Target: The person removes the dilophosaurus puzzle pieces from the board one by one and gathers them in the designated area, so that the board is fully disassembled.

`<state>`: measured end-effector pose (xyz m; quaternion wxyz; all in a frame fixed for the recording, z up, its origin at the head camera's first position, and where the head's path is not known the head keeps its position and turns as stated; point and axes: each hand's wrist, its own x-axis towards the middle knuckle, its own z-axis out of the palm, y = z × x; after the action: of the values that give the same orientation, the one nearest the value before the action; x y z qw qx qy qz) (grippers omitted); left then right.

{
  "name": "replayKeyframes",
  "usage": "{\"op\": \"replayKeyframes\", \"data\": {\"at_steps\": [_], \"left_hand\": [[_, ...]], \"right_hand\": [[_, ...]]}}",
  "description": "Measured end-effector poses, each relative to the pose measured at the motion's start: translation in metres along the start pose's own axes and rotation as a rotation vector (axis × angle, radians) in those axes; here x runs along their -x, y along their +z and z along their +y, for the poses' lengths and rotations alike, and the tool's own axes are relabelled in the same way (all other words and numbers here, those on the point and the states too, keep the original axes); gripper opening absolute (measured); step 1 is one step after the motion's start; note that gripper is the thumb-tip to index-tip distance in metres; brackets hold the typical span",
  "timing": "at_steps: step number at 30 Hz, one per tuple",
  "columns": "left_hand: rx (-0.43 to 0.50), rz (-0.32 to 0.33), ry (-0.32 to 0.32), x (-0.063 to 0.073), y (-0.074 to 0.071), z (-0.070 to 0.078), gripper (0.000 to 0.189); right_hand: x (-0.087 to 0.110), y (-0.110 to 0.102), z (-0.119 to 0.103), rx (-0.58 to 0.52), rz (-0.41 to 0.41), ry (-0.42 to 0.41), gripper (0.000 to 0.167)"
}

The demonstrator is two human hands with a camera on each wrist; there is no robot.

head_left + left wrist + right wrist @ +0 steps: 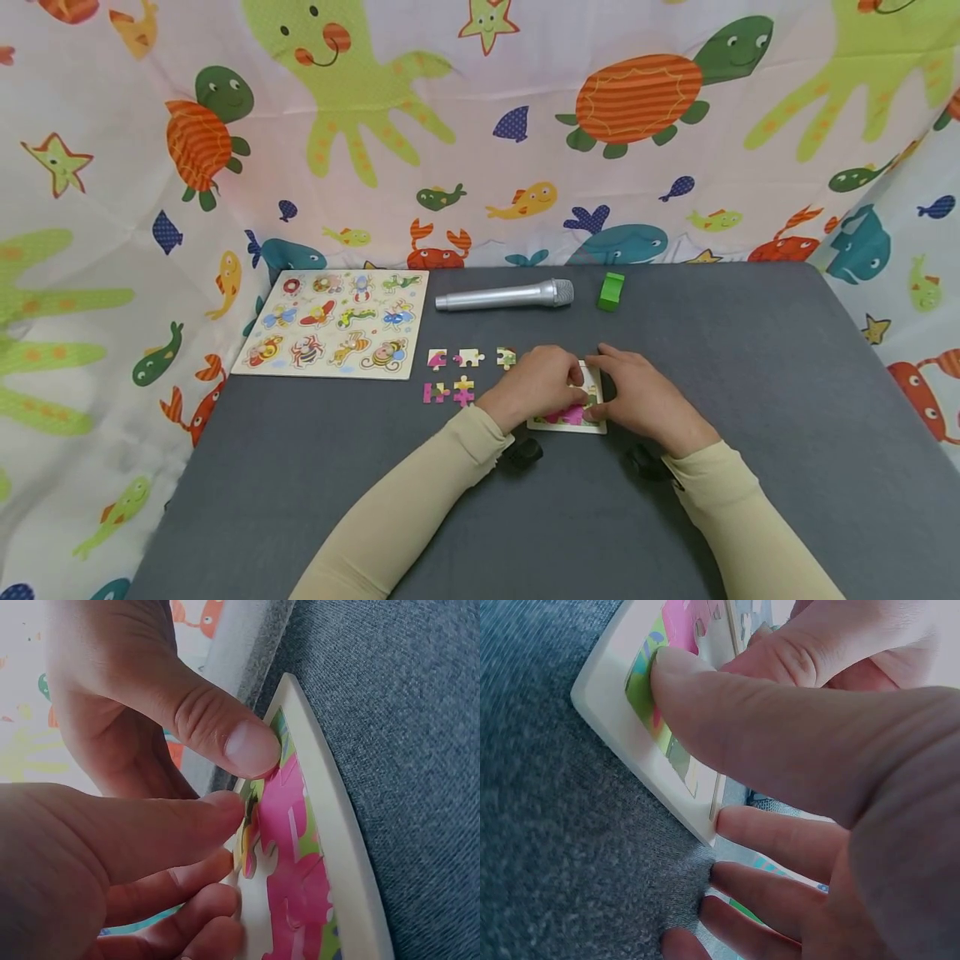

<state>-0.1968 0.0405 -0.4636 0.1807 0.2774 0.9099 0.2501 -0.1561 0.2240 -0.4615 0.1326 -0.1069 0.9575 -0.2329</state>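
A small jigsaw board (564, 427) with a pale raised frame lies under both hands, its pink and green picture partly filled. My left hand (542, 385) reaches over its left side. Between the thumb and index finger it pinches a puzzle piece (250, 853) with yellow on it, tilted at the tray's bare part. My right hand (647, 398) rests at the board's right side, fingers extended. Its thumb (694, 694) presses on the green corner of the picture, and a fingertip touches the frame's edge. Fingers hide much of the picture in the head view.
Several loose jigsaw pieces (469, 357) lie in two rows left of the board. Farther left is a wooden insect peg puzzle (341, 323). A silver microphone (504, 296) and a green block (611, 292) lie behind. A patterned curtain (480, 167) borders the grey table (300, 483).
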Motion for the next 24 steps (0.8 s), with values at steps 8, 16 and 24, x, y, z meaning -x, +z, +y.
{"op": "replayKeyframes", "data": {"at_steps": [8, 16, 24], "left_hand": [[0.017, 0.01, 0.0, -0.0015, 0.0018, -0.0026, 0.013], [0.066, 0.033, 0.003, -0.0014, 0.0019, -0.0049, 0.008], [0.084, 0.042, 0.005, -0.0017, 0.0009, -0.0058, 0.012]], "right_hand": [[0.0005, -0.0003, -0.0007, 0.002, -0.001, 0.001, 0.08], [0.0005, -0.0005, -0.0007, 0.006, -0.011, 0.007, 0.08], [0.0013, 0.0002, -0.0007, 0.018, 0.0, 0.002, 0.079]]}}
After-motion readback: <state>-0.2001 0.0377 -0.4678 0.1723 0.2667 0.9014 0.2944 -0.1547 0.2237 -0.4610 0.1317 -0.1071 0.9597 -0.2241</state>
